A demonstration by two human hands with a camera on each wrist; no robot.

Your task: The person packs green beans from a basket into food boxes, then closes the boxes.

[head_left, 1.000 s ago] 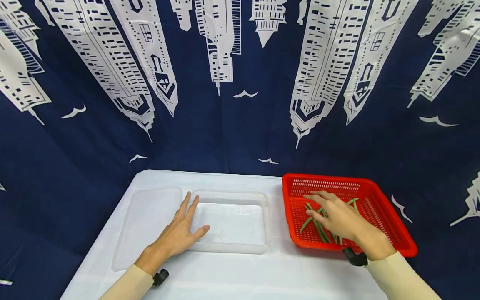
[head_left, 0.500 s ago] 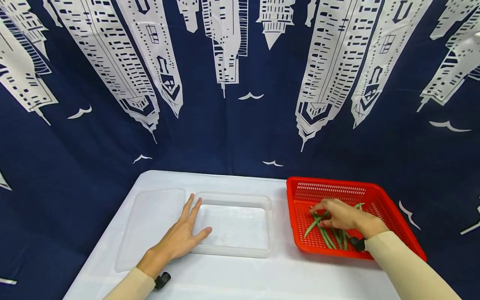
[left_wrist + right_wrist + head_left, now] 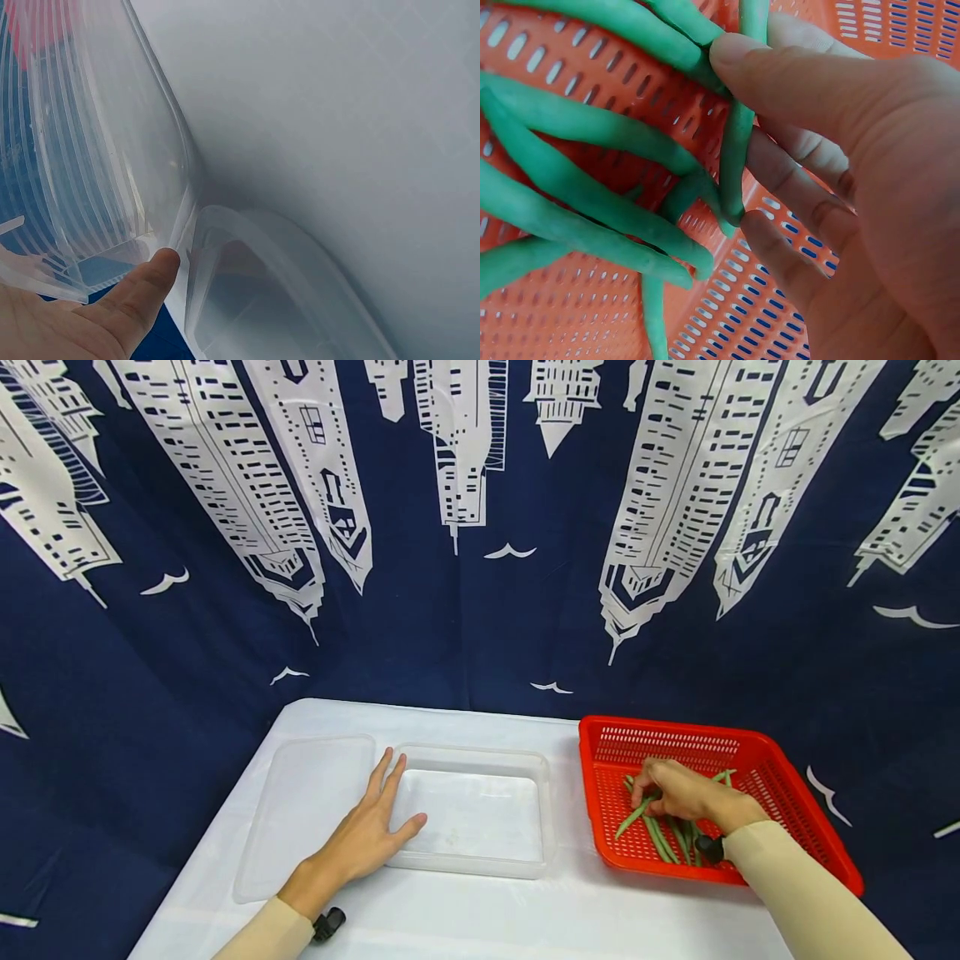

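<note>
In the head view, my right hand (image 3: pixel 681 795) reaches down into a red plastic basket (image 3: pixel 663 862). Its thumb and fingers pinch a green bean (image 3: pixel 737 146), which the right wrist view shows standing on end between them. Several other green beans (image 3: pixel 585 202) lie crossed on the slotted basket floor beside the fingertips. My left hand (image 3: pixel 362 837) has its fingers spread, reaching over the left edge of a clear plastic container (image 3: pixel 480 865). No beans lie inside that container. Whether the left palm presses on its rim is hard to tell.
A translucent lid (image 3: pixel 307 810) lies flat left of the container, partly under the left forearm. All stand on a white table (image 3: pixel 562 918). A dark blue curtain (image 3: pixel 420 635) printed with white buildings hangs behind the table's back edge.
My right hand has lowered into the basket, and its fingers have closed on a green bean. The left hand stays by the container. The view has shifted slightly.
</note>
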